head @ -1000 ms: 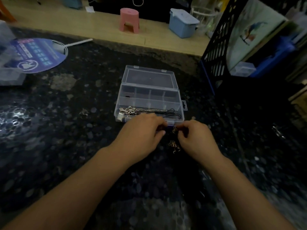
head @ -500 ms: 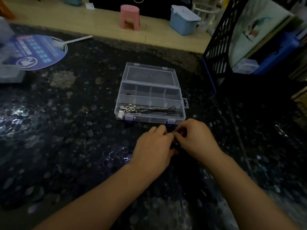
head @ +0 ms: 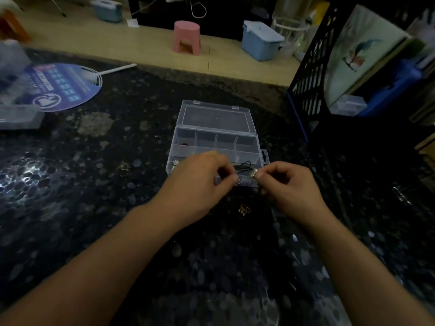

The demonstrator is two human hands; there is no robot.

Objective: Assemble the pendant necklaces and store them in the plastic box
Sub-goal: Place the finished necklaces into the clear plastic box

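Note:
The clear plastic box [head: 215,142] lies open on the dark speckled table, its lid folded back. Its front compartment holds black cords [head: 244,166] and a silver pendant, mostly hidden behind my left hand. My left hand [head: 200,182] and my right hand [head: 289,187] hover just in front of the box. Each pinches one end of a thin black necklace cord with small metal ends between thumb and forefinger. A small gold pendant [head: 244,209] lies on the table below and between my hands.
A round blue paper fan [head: 58,87] and a frosted plastic container [head: 17,118] sit at the far left. A black mesh rack [head: 310,74] stands at the right. Beyond the table edge are a pink stool [head: 187,36] and a blue bin [head: 261,40].
My hands have moved apart and slightly up toward the box front, stretching the cord between them. The gold pendant, hidden half a second ago, now shows on the table.

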